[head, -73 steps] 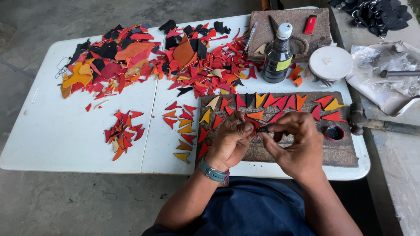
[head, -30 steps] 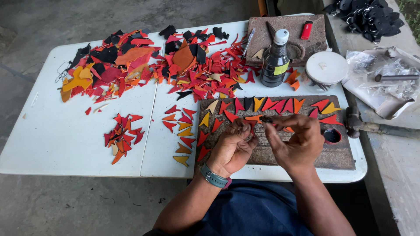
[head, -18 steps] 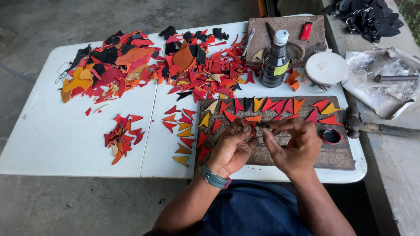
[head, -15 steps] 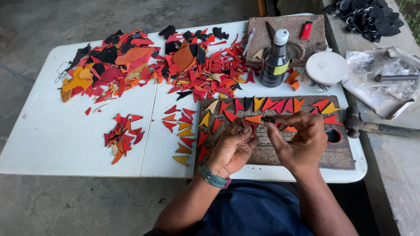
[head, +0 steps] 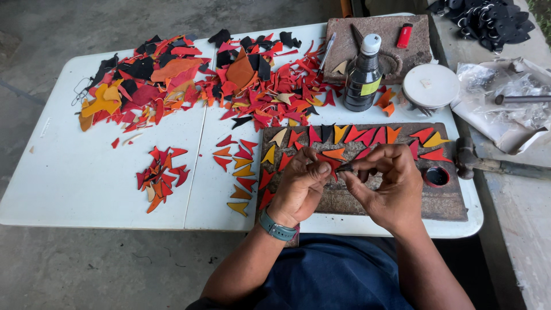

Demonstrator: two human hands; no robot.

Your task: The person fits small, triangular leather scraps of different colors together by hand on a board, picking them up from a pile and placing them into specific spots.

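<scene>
Leather piece: red pointed leather piece (head: 328, 165) pinched in the left hand (head: 299, 188), tip toward 1 o'clock, held just above the brown work board (head: 402, 201).
Dark tool: small dark stub (head: 344, 168), long axis running 9 to 3 o'clock, its end touching the piece's right edge.
Right hand (head: 389, 185): fingertips closed narrowly round the stub, at 3 o'clock from the piece.
Left grip: thumb and forefinger shut on the piece.
Nearer hand: left carries the piece; right meets it from 3 o'clock.
Nearby: round dark pot (head: 437, 176) at 3 o'clock of the right hand; dark glass bottle (head: 362, 77) at 12 o'clock.
</scene>
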